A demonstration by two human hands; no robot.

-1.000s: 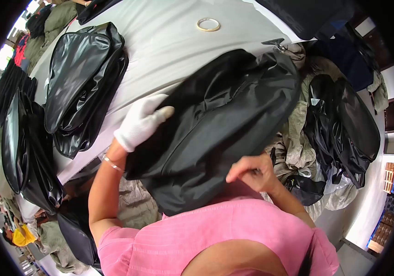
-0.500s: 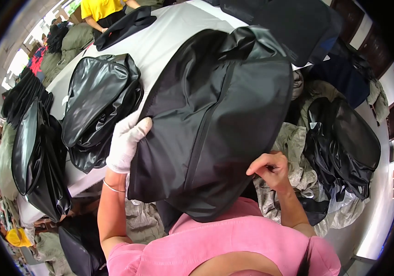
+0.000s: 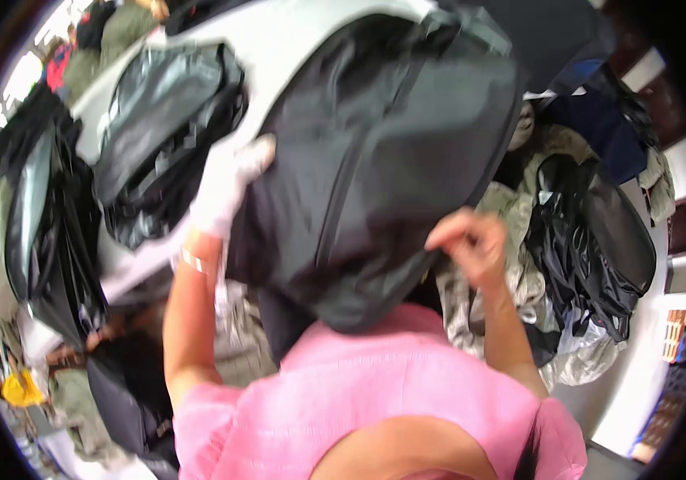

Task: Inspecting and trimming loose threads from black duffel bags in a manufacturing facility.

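A large, rounded black fabric bag piece (image 3: 423, 160) with a long seam or zipper strip down its middle is spread in front of me, tilted up, its lower end close to my pink shirt. My left hand (image 3: 227, 184), in a white glove, is closed on its left edge, the thumb on top and the other fingers hidden underneath. By the lower right edge is my bare right hand (image 3: 472, 244), blurred, thumb and forefinger drawn together. Whatever those fingertips hold, if anything, is too small to make out.
Left of the piece, a stack of shiny black bags (image 3: 171, 136) lies on the white table (image 3: 279, 40); another black stack (image 3: 55, 232) stands further left. Crumpled grey-green cloth and black bags (image 3: 591, 240) lie at the right. Dark sheets (image 3: 543, 40) cover the far right.
The view has shifted, so the scene sits higher in the picture. My left hand keeps its hold on the bag piece. My right hand remains beside the lower right edge, now blurred.
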